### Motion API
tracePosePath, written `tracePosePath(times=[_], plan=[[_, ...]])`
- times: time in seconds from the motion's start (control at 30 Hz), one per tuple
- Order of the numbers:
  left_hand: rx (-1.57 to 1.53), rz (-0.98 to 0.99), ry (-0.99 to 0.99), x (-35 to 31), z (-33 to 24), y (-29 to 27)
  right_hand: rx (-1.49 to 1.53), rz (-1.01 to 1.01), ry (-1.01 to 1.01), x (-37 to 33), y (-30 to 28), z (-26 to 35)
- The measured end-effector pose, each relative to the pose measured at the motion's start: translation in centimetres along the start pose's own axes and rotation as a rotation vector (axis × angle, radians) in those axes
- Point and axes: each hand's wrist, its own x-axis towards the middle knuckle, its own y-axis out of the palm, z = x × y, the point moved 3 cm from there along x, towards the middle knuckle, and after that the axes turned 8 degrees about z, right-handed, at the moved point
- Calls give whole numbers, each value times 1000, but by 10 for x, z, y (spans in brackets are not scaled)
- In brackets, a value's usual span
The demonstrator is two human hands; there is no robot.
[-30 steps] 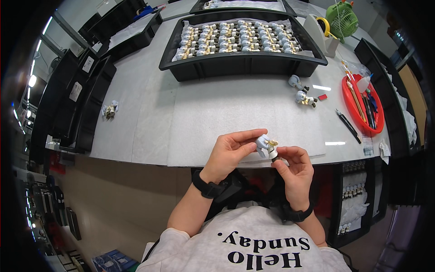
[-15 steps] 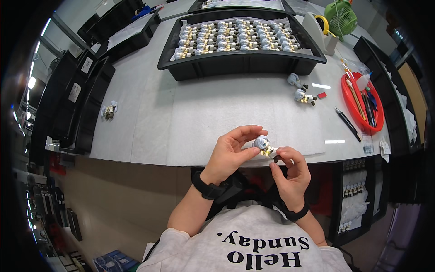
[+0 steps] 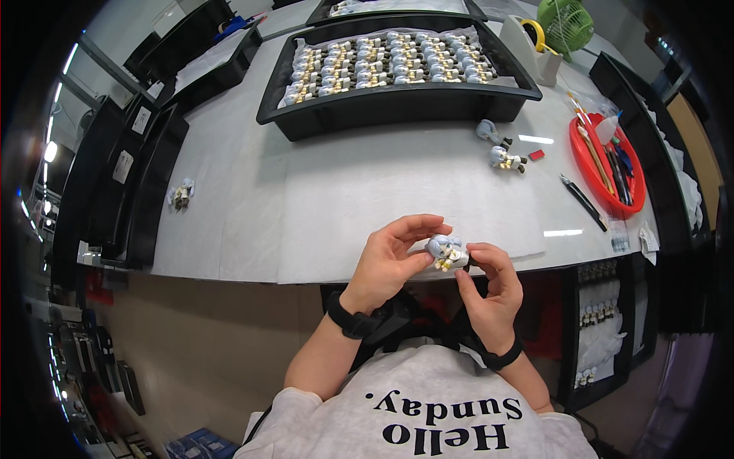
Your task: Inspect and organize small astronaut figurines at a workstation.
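Observation:
A small figurine (image 3: 446, 253) with pale blue-grey hair, a white body with yellow parts and dark feet is held between my two hands above the table's front edge. The thumb and fingers of my left hand (image 3: 394, 256) pinch it by the head. At its lower end, my right hand (image 3: 491, 289) grips the feet between thumb and fingertips. Two similar figurines, one (image 3: 508, 159) nearer and one (image 3: 493, 133) just behind it, lie on the table at the right beyond my hands. Another figurine (image 3: 182, 194) lies far off at the left.
A black tray (image 3: 405, 103) of figurines in rows stands at the back. To the right are a red basket (image 3: 641, 191) of brushes and pens, a black pen-like tool (image 3: 584, 202), a small red block (image 3: 537, 154) and a green fan (image 3: 564, 27). Black bins (image 3: 153, 183) line the left edge.
The figurine has turned in my fingers, so its head and body now face another way. Both hands keep their hold in nearly the same place. My view has shifted slightly.

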Motion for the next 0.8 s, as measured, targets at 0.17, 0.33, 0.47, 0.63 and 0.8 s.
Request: tracePosePath(times=[0.17,0.33,0.47,0.63,0.8], plan=[[24,14,-43,10,12,20,-368,2,-199,5,-18,7],[213,-1,-32,16,16,47,-463,-52,-336,-4,-56,-6],[481,-53,84,24,19,49,-575,-348,-229,-31,-136,-7],[654,-231,145,35,25,50,-750,-918,112,-118,-283,-17],[738,-294,100,38,40,44,-1150,-995,554,-229,-422,-44]])
